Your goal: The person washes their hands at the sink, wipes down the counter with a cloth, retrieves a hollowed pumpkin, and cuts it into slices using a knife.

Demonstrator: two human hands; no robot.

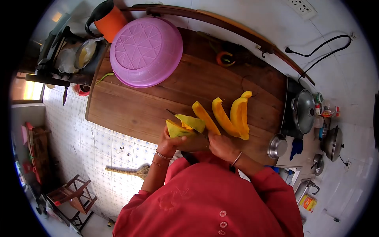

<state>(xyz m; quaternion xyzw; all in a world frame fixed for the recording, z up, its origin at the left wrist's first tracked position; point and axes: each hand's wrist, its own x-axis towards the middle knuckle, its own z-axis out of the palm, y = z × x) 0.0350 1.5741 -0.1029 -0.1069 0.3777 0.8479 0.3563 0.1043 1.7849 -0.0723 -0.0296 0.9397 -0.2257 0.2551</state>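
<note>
My left hand [169, 143] grips a pumpkin chunk [177, 129] with greenish-yellow rind, at the near edge of the wooden table. Against it rests a strip with green rind [191, 122], partly separated from the chunk. My right hand [222, 147] is closed around a knife, mostly hidden by the hand and the pumpkin. The dark knife tip [170, 112] pokes out beyond the far side of the chunk. Just past my right hand lie a straight orange pumpkin slice [205, 117], a curved slice [226, 118] and a thicker wedge [239, 117].
An upturned pink basin [146, 51] sits on the wooden table [134, 106], near an orange jug [108, 21]. Toward the back lies a curved orange-green peel [225, 58]. On the right are a metal bowl [277, 146] and a lidded pot [304, 111]. A broom [128, 171] lies on the floor.
</note>
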